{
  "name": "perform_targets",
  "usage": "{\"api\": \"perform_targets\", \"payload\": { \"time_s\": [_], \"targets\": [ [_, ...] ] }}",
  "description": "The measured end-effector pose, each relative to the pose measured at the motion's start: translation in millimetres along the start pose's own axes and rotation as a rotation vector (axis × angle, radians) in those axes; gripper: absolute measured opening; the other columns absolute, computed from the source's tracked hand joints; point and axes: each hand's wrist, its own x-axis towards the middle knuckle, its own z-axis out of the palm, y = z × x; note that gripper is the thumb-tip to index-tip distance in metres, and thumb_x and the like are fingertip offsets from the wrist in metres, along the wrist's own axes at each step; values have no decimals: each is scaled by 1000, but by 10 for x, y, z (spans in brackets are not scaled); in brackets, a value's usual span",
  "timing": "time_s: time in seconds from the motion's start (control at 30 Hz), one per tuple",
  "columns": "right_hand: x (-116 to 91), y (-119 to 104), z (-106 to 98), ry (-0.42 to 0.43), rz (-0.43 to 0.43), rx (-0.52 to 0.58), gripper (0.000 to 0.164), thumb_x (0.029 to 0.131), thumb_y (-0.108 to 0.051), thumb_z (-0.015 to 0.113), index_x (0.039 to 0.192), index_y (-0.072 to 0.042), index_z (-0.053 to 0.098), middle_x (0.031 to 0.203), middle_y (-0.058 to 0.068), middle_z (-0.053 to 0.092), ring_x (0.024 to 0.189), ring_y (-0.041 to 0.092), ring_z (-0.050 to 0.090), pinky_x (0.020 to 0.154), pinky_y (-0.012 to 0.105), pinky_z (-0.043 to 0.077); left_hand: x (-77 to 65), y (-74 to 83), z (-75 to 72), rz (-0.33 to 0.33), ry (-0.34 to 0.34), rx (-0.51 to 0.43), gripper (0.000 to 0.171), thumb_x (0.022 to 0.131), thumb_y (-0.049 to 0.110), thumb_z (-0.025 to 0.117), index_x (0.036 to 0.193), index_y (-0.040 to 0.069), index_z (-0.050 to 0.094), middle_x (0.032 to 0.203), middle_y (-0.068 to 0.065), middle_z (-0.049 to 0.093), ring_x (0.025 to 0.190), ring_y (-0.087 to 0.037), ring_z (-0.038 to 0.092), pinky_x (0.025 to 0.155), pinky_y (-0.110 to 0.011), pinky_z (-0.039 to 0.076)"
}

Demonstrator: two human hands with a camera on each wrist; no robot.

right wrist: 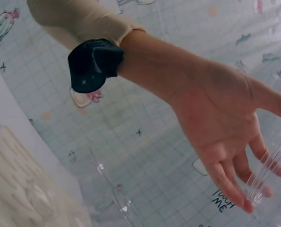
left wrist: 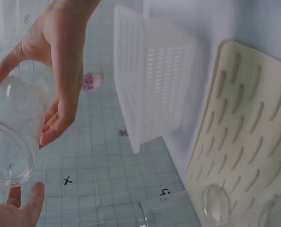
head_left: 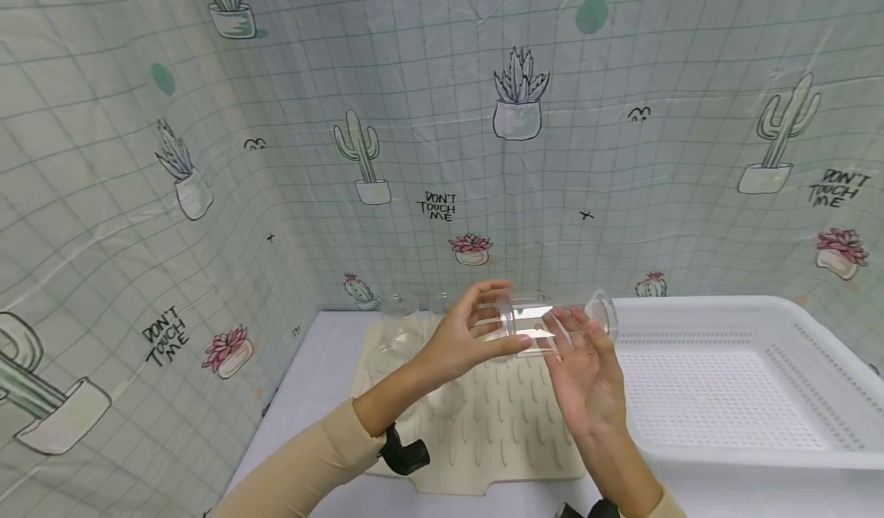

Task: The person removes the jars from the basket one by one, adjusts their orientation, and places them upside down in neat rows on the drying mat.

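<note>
A clear cylindrical jar [head_left: 533,321] is held on its side above the mat, a wide rim at its right end. My left hand [head_left: 466,335] grips the left end, thumb below and fingers over the top. From below and behind, my right hand [head_left: 588,384] holds the jar toward its right end, and fingers show through the clear wall. In the left wrist view, the right hand [left wrist: 62,56] has its thumb and curled fingers on opposite sides of the jar [left wrist: 22,106]. The right wrist view shows the left hand [right wrist: 220,113] with fingers against the jar's ridged end [right wrist: 268,165].
A cream drying mat [head_left: 511,437] with raised ridges lies on the white table below the hands. Several clear vessels [head_left: 400,315] stand on its left part, partly behind the left arm. To the right is a large white perforated basket [head_left: 725,307]. A cactus-print curtain [head_left: 552,173] surrounds the table.
</note>
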Motion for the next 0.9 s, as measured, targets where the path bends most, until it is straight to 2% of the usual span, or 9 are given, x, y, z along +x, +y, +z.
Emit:
{"api": "perform_targets", "payload": {
  "time_s": [0.1, 0.17, 0.3, 0.43, 0.53, 0.7, 0.9],
  "targets": [
    [44, -19, -20, -34, 4, -38, 22, 96, -20, 43, 114, -9, 50, 117, 8, 48, 118, 25, 41, 110, 40, 18, -40, 47, -71, 66, 8, 100, 66, 79, 26, 73, 135, 24, 37, 133, 2, 42, 123, -19, 41, 101, -34, 36],
    [73, -36, -31, -56, 6, -60, 21, 97, -20, 41, 111, -7, 50, 115, 9, 47, 119, 26, 40, 110, 41, 15, -88, 131, -115, 79, 14, 158, 65, 81, 23, 72, 135, 22, 36, 134, 2, 41, 124, -18, 39, 102, -36, 34],
    [123, -70, -49, -51, 4, -142, 19, 97, -18, 42, 111, -7, 46, 115, 9, 48, 125, 29, 36, 110, 42, 18, -203, 284, -213, 60, 38, 263, 68, 82, 18, 71, 138, 15, 33, 138, -2, 37, 127, -21, 36, 105, -39, 30],
    [166, -78, -81, -17, -8, -199, 17, 94, -13, 47, 110, -10, 48, 112, 7, 53, 125, 30, 37, 108, 42, 22, -308, 294, -346, 28, 84, 350, 72, 82, 22, 71, 140, 15, 30, 143, -3, 33, 130, -22, 33, 105, -39, 29],
    [193, -64, -114, 11, -13, -244, 13, 93, -9, 48, 105, -11, 50, 107, 7, 55, 121, 30, 40, 107, 42, 23, -373, 209, -468, 0, 127, 396, 74, 81, 31, 71, 141, 23, 29, 144, 5, 32, 131, -18, 31, 105, -37, 29],
    [206, -24, -174, 53, -26, -376, 13, 94, -6, 46, 107, -9, 46, 106, 5, 55, 116, 28, 46, 105, 44, 28, -464, -71, -701, -15, 183, 496, 77, 77, 47, 70, 140, 39, 25, 143, 20, 27, 131, -10, 27, 104, -38, 29],
    [245, 56, -247, 108, -37, -493, 25, 91, 0, 52, 115, -4, 44, 102, 4, 58, 101, 20, 57, 100, 41, 36, -605, -265, -927, 2, 239, 578, 82, 76, 51, 69, 142, 38, 22, 145, 14, 25, 133, -16, 25, 104, -48, 27]
  ]
}}
